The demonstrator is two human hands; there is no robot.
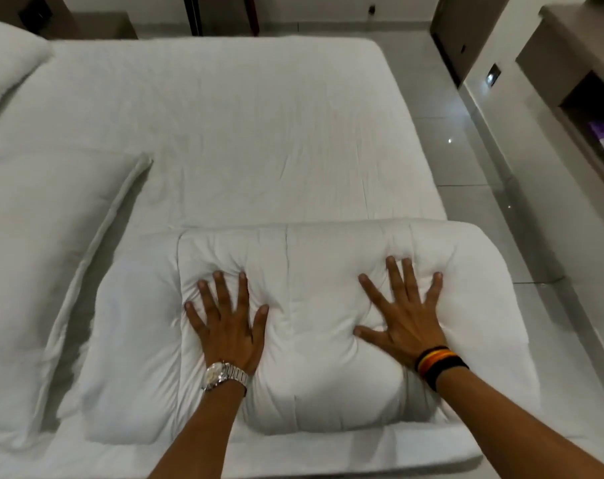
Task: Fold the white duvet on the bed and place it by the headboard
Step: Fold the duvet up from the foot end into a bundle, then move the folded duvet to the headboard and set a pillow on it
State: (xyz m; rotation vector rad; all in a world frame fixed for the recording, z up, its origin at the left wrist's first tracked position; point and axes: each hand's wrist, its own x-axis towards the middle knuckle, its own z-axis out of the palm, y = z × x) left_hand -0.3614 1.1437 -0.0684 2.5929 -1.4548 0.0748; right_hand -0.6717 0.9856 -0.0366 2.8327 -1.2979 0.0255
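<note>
One head-worn view looks steeply down from close above the bed (224,133) edge — wide-angle, facing across it.

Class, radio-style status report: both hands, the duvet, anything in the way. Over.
Left hand and right hand open, palms pressing flat, no grip. Duvet folded into thick bundle at near bed edge. Pillow lies left of it.

My palms are flat, so what's under them on the duvet (328,323) is hidden. Both my forearms run off the bottom edge. Pillow (27,271) is cut off at the left edge. Shelf (591,108) on the right is clipped, contents too blurred to identify. Headboard isn't visible.
</note>
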